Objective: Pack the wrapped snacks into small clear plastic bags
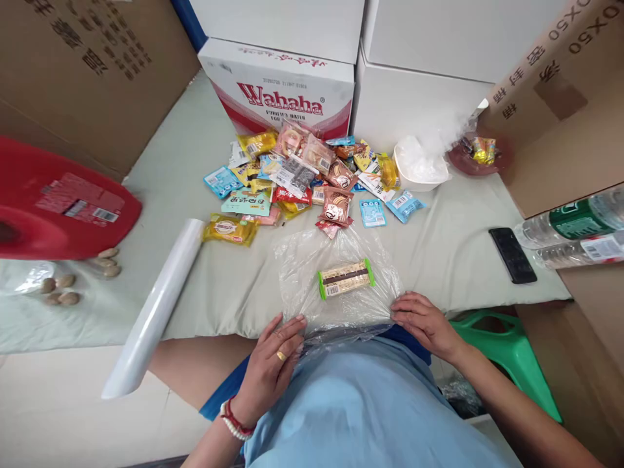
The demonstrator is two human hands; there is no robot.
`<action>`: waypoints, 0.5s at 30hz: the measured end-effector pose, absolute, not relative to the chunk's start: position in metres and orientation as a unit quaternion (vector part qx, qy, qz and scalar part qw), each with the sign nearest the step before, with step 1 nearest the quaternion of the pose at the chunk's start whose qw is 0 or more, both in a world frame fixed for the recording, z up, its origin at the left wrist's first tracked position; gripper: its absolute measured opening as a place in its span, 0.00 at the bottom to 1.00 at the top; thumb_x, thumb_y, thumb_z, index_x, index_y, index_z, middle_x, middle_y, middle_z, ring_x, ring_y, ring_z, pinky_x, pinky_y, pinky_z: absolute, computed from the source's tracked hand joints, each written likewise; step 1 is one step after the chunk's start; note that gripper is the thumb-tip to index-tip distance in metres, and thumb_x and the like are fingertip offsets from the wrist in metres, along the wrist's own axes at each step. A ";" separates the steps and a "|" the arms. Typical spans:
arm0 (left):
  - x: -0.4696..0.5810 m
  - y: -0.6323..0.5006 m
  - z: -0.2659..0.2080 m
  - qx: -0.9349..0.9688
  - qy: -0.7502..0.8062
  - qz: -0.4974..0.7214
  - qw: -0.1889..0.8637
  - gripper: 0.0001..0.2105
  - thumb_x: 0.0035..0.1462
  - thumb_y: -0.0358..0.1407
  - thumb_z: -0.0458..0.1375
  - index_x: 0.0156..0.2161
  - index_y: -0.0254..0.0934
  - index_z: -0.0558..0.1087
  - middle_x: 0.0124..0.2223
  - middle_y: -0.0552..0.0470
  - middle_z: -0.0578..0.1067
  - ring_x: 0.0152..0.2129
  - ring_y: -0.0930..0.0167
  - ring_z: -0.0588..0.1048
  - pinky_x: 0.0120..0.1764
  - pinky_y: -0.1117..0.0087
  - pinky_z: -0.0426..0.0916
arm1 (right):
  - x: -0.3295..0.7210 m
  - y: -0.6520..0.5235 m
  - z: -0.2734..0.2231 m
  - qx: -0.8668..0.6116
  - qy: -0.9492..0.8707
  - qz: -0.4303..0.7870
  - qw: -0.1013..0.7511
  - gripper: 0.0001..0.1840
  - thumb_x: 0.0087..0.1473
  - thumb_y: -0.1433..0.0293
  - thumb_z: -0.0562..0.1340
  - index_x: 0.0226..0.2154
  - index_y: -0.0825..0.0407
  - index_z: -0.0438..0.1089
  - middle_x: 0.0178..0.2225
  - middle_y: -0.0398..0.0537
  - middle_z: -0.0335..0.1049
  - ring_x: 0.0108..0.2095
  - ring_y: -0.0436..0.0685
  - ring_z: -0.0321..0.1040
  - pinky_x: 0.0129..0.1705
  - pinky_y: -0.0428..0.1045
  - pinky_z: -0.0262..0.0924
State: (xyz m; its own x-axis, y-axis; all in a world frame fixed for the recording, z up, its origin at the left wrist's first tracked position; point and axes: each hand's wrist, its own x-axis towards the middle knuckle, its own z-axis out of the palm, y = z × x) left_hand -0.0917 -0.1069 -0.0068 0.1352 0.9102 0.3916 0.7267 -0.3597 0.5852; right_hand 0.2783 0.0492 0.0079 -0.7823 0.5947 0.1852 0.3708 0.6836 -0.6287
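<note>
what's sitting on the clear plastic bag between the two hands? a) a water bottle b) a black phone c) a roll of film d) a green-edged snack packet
d: a green-edged snack packet lies on the clear plastic bag, whose near edge the left hand and right hand press flat; the black phone, water bottles and roll of film lie off to the sides.

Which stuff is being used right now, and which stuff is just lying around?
In use:
- left hand and right hand, both on the near edge of the clear plastic bag
- green-ended snack packet inside the bag
- snack pile beyond it

Just lying about:
- plastic roll
- black phone
- water bottles
- white bowl
- nuts
- Wahaha box
</note>
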 end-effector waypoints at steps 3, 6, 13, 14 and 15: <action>-0.097 -0.105 0.001 0.693 0.581 0.395 0.159 0.11 0.67 0.27 0.55 0.49 0.42 0.74 0.46 0.51 0.83 0.52 0.66 0.80 0.65 0.55 0.67 | 0.273 0.066 0.032 -0.240 -0.886 0.351 0.185 0.11 0.69 0.69 0.60 0.49 0.46 0.77 0.42 0.49 0.80 0.43 0.55 0.76 0.50 0.54 0.71; -0.105 -0.084 0.007 0.610 0.657 0.414 0.158 0.06 0.68 0.35 0.56 0.42 0.41 0.76 0.45 0.50 0.83 0.49 0.65 0.81 0.59 0.58 0.72 | 0.256 0.101 0.051 -0.261 -0.873 0.372 0.175 0.10 0.69 0.66 0.60 0.45 0.47 0.78 0.37 0.48 0.79 0.39 0.55 0.75 0.42 0.49 0.70; -0.121 -0.004 0.001 0.505 0.815 0.262 0.114 0.13 0.61 0.44 0.56 0.38 0.37 0.78 0.37 0.44 0.79 0.43 0.54 0.77 0.50 0.51 0.72 | 0.200 0.180 0.038 -0.351 -0.876 0.312 0.109 0.10 0.64 0.67 0.61 0.40 0.52 0.79 0.35 0.49 0.75 0.36 0.57 0.73 0.42 0.50 0.65; -0.122 0.002 -0.001 0.506 0.825 0.237 0.092 0.13 0.59 0.43 0.57 0.40 0.36 0.79 0.38 0.42 0.79 0.44 0.52 0.76 0.50 0.48 0.71 | 0.195 0.187 0.034 -0.370 -0.881 0.285 0.076 0.10 0.62 0.69 0.62 0.40 0.52 0.79 0.35 0.50 0.75 0.37 0.58 0.73 0.43 0.52 0.65; -0.124 0.005 -0.002 0.505 0.831 0.225 0.062 0.14 0.58 0.42 0.58 0.43 0.34 0.79 0.40 0.40 0.78 0.45 0.50 0.75 0.50 0.47 0.70 | 0.190 0.193 0.031 -0.387 -0.886 0.252 0.048 0.10 0.60 0.71 0.62 0.41 0.53 0.79 0.36 0.52 0.76 0.38 0.60 0.73 0.46 0.53 0.65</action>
State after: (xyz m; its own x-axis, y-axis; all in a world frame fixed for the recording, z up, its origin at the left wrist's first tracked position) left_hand -0.1238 0.0050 -0.0018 -0.4820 0.8673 0.1243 0.8114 0.3883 0.4369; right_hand 0.1902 0.1931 0.0314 -0.6954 0.7101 -0.1105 0.6620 0.5731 -0.4830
